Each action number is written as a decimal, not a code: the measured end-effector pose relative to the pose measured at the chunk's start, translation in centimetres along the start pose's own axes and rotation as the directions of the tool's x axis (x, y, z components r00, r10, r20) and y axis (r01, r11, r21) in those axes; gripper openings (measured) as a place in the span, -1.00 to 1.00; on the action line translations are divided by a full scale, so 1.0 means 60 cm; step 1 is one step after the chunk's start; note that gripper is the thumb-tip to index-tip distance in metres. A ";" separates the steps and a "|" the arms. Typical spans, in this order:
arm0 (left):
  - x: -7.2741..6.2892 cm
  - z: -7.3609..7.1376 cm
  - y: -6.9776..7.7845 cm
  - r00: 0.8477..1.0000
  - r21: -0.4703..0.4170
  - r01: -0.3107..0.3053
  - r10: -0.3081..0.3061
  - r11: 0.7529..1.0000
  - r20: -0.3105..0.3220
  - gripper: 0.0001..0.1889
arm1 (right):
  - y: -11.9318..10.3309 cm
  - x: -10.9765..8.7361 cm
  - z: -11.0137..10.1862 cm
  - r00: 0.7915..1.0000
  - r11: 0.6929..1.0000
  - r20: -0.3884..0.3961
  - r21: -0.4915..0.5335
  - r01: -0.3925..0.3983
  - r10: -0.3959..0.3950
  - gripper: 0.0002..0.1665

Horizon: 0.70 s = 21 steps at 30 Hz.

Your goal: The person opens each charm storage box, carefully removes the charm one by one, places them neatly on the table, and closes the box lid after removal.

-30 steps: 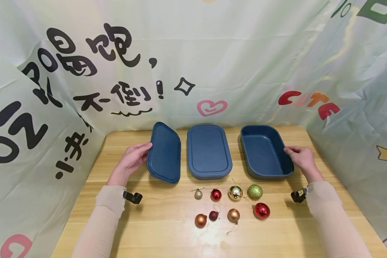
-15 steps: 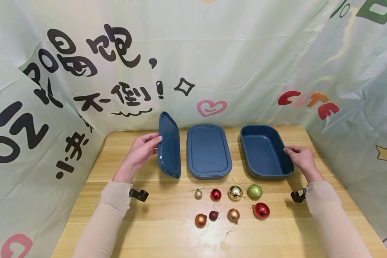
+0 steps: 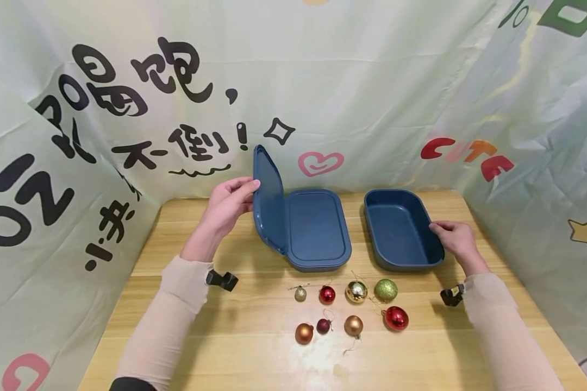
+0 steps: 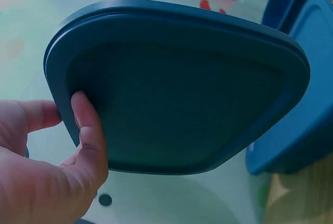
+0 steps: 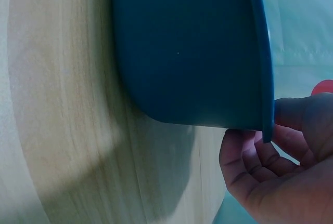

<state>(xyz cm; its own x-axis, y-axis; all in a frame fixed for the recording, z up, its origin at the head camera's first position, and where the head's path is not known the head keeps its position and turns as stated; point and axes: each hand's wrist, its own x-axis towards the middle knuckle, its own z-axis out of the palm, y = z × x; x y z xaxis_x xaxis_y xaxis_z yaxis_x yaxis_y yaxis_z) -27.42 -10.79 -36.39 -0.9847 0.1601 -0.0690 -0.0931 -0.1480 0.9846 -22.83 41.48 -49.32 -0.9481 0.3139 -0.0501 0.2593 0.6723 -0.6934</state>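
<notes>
My left hand (image 3: pixel 230 202) pinches the edge of a blue lid (image 3: pixel 270 201), thumb on one face and fingers on the other. The lid is raised and tilted nearly on edge, its lower side close by the left rim of a lidded blue box (image 3: pixel 318 228). In the left wrist view the lid (image 4: pixel 182 104) fills the middle, with the lidded box (image 4: pixel 296 109) to its right. At the right, my right hand (image 3: pixel 457 241) grips the right rim of an uncovered blue box (image 3: pixel 401 228). The right wrist view shows thumb and fingers around that box's rim (image 5: pixel 266 78).
In front of the boxes, several Christmas baubles lie on the wooden table (image 3: pixel 254 358), among them a green bauble (image 3: pixel 386 290), a red bauble (image 3: pixel 396 318) and a gold bauble (image 3: pixel 356 291). A printed curtain (image 3: pixel 372 108) hangs behind and at both sides.
My left hand has lifted the lid and carried it right, toward the middle box, turning it more upright. My right hand has stayed on the uncovered box's rim.
</notes>
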 end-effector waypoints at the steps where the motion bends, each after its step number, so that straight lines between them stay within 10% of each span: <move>1: 0.002 0.007 0.003 1.000 -0.003 0.002 -0.002 1.000 0.000 -0.53 | 0.000 0.000 0.000 1.000 1.000 -0.001 -0.001 0.000 0.000 -0.37; 21: 0.042 0.174 -0.025 0.993 0.033 0.029 -0.032 0.999 0.116 -0.61 | 0.004 0.001 0.002 1.000 1.000 -0.006 0.007 0.010 -0.010 -0.37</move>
<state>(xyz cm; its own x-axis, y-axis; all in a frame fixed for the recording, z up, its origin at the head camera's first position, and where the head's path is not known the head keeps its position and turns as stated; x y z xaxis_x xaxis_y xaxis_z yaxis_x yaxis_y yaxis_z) -28.25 0.04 -36.38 -0.9575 0.2767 -0.0817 -0.1164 -0.1114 0.9869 -22.87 41.57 -49.57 -0.9496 0.3112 -0.0389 0.2485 0.6710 -0.6986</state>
